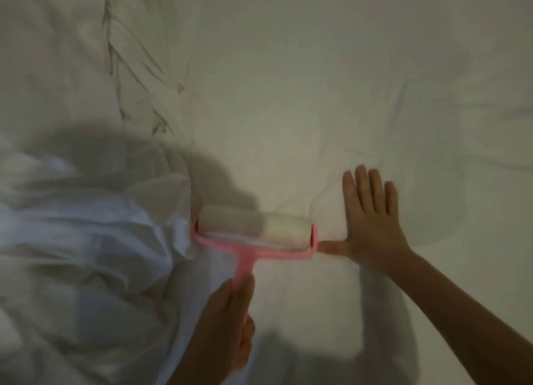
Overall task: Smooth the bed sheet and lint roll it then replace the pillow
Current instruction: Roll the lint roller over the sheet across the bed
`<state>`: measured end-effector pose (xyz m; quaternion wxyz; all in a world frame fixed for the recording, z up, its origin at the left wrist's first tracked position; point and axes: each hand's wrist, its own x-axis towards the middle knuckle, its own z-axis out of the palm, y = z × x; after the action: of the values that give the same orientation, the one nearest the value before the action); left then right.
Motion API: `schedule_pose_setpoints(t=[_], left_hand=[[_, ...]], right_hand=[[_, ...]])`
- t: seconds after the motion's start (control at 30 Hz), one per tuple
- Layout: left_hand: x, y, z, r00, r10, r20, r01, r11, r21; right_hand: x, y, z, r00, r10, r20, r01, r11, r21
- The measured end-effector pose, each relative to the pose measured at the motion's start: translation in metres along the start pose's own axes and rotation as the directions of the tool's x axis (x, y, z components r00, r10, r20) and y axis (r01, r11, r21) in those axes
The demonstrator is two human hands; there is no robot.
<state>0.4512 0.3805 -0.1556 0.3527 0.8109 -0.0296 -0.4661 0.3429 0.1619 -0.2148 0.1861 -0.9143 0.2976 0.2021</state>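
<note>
White bed sheet (317,81) fills the head view, lightly creased, with bunched white bedding (72,240) heaped down the left side of the frame, too blurred to make out further. At lower centre the pink lint roller (253,231) lies on the sheet at that heap's edge, its roll's long axis running left to right and its handle (242,272) pointing to the bottom edge, where the left grip (230,321) curls round it and hides its end. Just right of the roll the right grip (372,220) lies flat on the sheet, fingers straight and spread, holding nothing, its thumb (331,247) reaching the roller's right end.
</note>
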Motion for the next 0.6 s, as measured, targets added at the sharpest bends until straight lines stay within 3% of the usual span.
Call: schedule_pose_setpoints(t=[0.07,0.1,0.2,0.33,0.47,0.53,0.57,0.6], left_hand=[[-0.023,-0.003,-0.003,0.993,-0.114,0.038,0.117,0.991,-0.069],[-0.017,0.005,-0.001,0.994,-0.107,0.035,0.109,0.992,-0.07],[0.042,0.058,0.014,0.994,0.1,-0.033,-0.101,0.994,-0.034],[0.075,0.102,0.021,0.984,0.173,0.037,-0.164,0.971,-0.173],[0.007,0.014,0.017,0.994,0.101,0.04,-0.1,0.994,-0.031],[-0.056,-0.053,0.012,0.995,-0.069,0.074,0.073,0.996,-0.047],[-0.079,-0.082,0.007,0.985,-0.133,0.107,0.139,0.989,-0.042],[-0.092,-0.095,0.0,0.956,-0.136,0.259,0.138,0.99,0.01]], right_hand=[[-0.015,-0.004,0.011,1.0,-0.01,-0.014,0.01,1.0,-0.024],[-0.017,-0.007,0.011,1.0,-0.001,-0.008,0.001,1.0,-0.024],[-0.022,-0.007,0.012,1.0,-0.009,-0.006,0.009,1.0,0.015],[-0.033,-0.008,0.015,1.0,0.018,0.002,-0.018,1.0,-0.001],[-0.058,-0.009,0.028,0.997,0.072,-0.01,-0.071,0.995,0.072],[-0.077,-0.011,0.044,0.997,0.073,-0.014,-0.072,0.996,0.05],[-0.088,-0.011,0.052,0.996,0.084,0.015,-0.084,0.996,0.044],[-0.097,-0.012,0.057,0.995,0.095,0.028,-0.096,0.995,0.029]])
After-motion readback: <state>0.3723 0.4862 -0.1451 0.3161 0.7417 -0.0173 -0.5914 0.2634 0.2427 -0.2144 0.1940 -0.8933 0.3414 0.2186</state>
